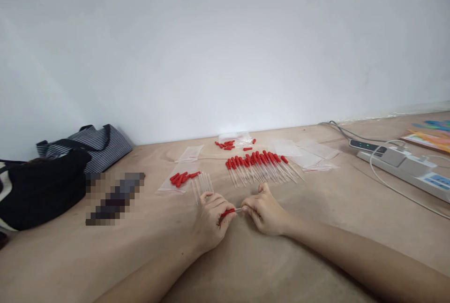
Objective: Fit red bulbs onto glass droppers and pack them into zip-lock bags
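My left hand (pixel 214 218) is closed around a red rubber dropper bulb (pixel 228 212). A thin clear dropper tube (pixel 239 209) runs from that bulb into my right hand (pixel 264 210), whose fingers pinch it. Most of the tube is hidden by the fingers. Beyond my left hand lie several bare clear tubes (pixel 204 183), partly covered by it. Loose red bulbs (pixel 181 179) rest beside them on a plastic bag. Just past my right hand, a row of droppers (pixel 260 164) with red bulbs fans out, bulbs toward the wall.
More red bulbs (pixel 228 143) lie near the wall by a clear bag (pixel 241 139). Flat plastic bags (pixel 312 154) spread behind the row, to the right. A power strip (pixel 408 169) with cables stands at right. A striped bag (pixel 101 146) and a black bag (pixel 45 190) occupy the left.
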Motion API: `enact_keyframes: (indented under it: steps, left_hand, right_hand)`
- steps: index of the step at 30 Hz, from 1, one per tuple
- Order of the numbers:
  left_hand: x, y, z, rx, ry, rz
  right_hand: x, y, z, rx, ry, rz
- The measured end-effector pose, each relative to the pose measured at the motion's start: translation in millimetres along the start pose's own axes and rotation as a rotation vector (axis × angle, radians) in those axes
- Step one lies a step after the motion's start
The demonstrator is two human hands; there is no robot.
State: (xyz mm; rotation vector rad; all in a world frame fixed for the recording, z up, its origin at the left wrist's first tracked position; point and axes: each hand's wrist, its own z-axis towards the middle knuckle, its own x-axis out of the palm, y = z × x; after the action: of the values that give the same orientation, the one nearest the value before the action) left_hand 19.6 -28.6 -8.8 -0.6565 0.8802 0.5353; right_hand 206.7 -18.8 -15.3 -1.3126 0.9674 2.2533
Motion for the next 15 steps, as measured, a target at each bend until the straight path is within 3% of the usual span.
enact_keyframes:
  steps: [8, 15]
  left_hand:
    - [0.4, 2.2, 1.5, -0.023, 0.021, 0.003]
    - [-3.7, 10.6, 4.6, -0.061, 0.03, 0.047]
  right_hand:
    - [-5.2, 2.4, 2.1, 0.054, 0.051, 0.063]
    - [-18.9, -5.4, -3.0, -0.02, -0.054, -0.126]
